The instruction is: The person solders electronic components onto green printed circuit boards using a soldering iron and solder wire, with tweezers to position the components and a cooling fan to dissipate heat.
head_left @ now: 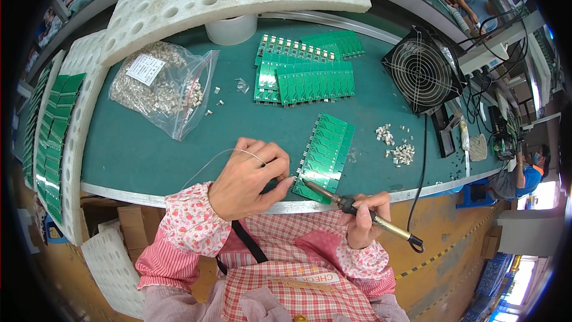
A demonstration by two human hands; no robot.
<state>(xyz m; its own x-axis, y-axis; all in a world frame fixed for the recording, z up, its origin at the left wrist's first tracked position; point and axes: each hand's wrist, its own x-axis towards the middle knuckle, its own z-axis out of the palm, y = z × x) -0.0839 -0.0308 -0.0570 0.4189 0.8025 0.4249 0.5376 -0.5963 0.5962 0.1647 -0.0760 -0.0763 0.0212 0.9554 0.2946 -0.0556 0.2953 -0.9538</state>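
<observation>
Left hand (247,179) pinches thin silver solder wire (220,156), feeding toward green rectangular circuit-board panel (325,158) at three o'clock; right hand (364,217) fingers wrapped around black-handled soldering iron (357,207) (tip at panel's near edge).

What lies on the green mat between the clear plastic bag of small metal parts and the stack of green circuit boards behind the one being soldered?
In the head view, between the bag and the stacked boards lie a few loose metal parts and a small clear scrap; otherwise bare green mat.
</observation>
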